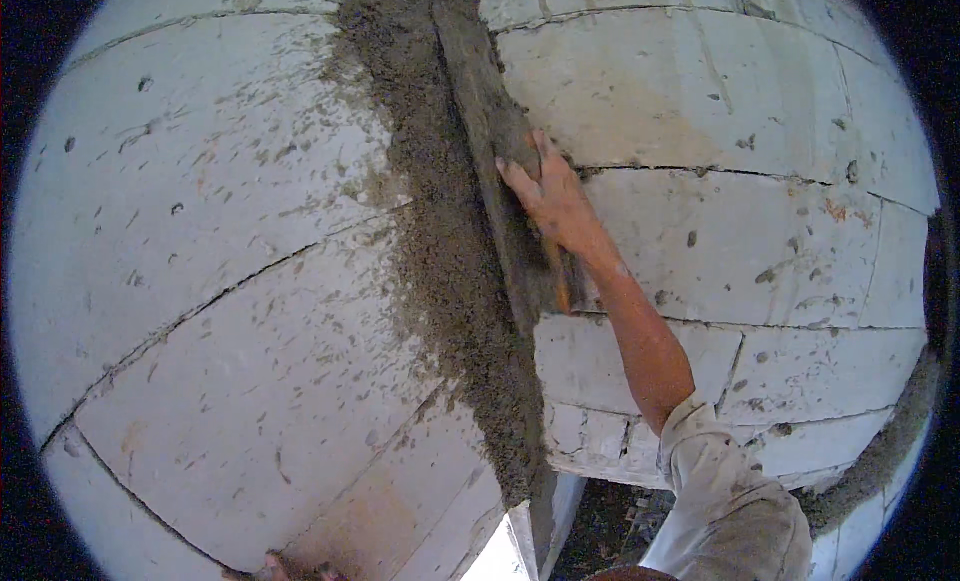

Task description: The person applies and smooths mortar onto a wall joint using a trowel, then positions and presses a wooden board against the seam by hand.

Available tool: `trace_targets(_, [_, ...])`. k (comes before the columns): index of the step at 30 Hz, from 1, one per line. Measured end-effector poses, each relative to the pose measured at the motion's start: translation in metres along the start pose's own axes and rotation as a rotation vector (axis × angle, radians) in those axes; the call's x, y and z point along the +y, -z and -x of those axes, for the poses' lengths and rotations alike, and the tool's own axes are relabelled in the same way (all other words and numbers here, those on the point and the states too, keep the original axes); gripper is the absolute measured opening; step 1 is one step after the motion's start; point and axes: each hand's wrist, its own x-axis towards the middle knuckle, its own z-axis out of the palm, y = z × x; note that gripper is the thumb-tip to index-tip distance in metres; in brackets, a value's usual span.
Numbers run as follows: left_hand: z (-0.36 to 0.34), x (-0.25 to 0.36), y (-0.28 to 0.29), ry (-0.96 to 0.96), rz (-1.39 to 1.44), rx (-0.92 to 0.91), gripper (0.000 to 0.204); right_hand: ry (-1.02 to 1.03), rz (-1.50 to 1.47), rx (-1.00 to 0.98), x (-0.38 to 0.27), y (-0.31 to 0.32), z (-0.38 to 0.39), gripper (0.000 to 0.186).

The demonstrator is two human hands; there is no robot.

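My right hand (548,201) grips a long, mortar-caked float or board (470,91) with some orange wood showing near its lower end. The board lies along a thick vertical band of wet grey mortar (455,321) where two pale block wall surfaces meet. My left hand (295,569) is only partly visible at the lower edge, its fingertips apart against the left wall (200,361); the rest of it is out of the frame.
The right block wall (730,241) has dark open joints and mortar spatters. At lower right a curved band of mortar (880,451) runs along an edge. Below, an opening (605,521) shows dark rubble, with a bright gap to its left.
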Motion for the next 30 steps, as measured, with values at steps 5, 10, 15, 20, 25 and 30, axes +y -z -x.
trace_targets(5, [-0.001, 0.003, -0.004, -0.003, 0.019, 0.009, 0.059, 0.118, -0.017, 0.009, -0.02, 0.005, -0.027, 0.065])
trace_targets(10, [0.001, 0.0, 0.0, -0.016, -0.013, 0.007, 0.059, -0.01, -0.13, -0.044, 0.0, -0.006, 0.016, 0.061])
trace_targets(15, [0.003, -0.004, 0.001, -0.017, -0.002, 0.014, 0.06, -0.014, 0.008, 0.061, -0.004, -0.011, -0.039, 0.063])
trace_targets(20, [0.002, 0.0, -0.001, -0.019, 0.016, 0.02, 0.06, 0.246, -0.026, 0.05, -0.022, 0.007, -0.085, 0.057])
trace_targets(25, [0.0, -0.003, 0.001, -0.034, -0.028, -0.007, 0.063, 0.126, -0.072, 0.005, -0.014, -0.01, -0.006, 0.051])
trace_targets(30, [0.001, -0.004, 0.002, -0.049, -0.028, -0.022, 0.066, -0.151, -0.081, -0.054, 0.05, -0.038, 0.149, 0.064])
